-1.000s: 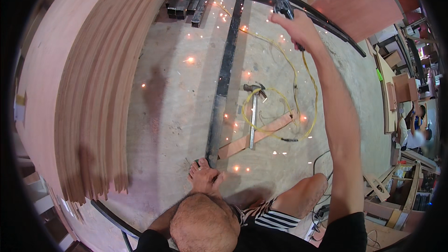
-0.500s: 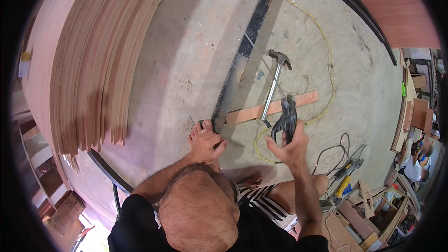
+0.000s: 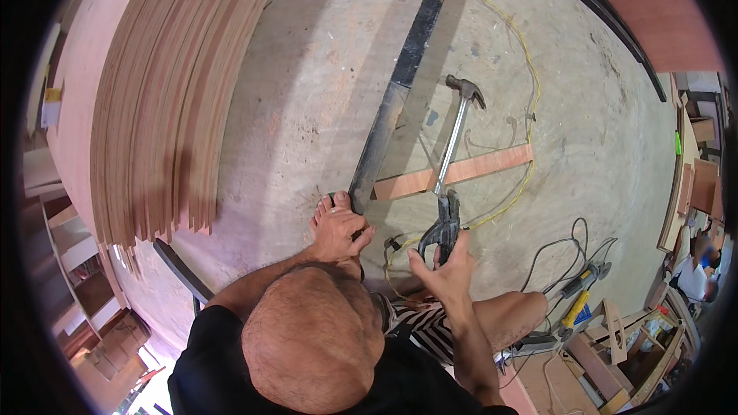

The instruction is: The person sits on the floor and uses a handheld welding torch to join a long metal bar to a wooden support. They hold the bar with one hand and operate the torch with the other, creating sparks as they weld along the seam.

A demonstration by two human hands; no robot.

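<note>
Black electrode holder (image 3: 444,223), clasped in the right hand (image 3: 450,270), could burn the bare toes (image 3: 340,199) if swung left; whether the left hand (image 3: 337,235) grips anything, I cannot tell.

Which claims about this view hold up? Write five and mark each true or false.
1. The right hand holds a black clamp. True.
2. The hammer lies across the wood strip. True.
3. The left hand grips the hammer. False: the left hand is by the toes.
4. The stacked boards lie right of the beam. False: the boards are to its left.
5. The shorts are striped. True.
</note>
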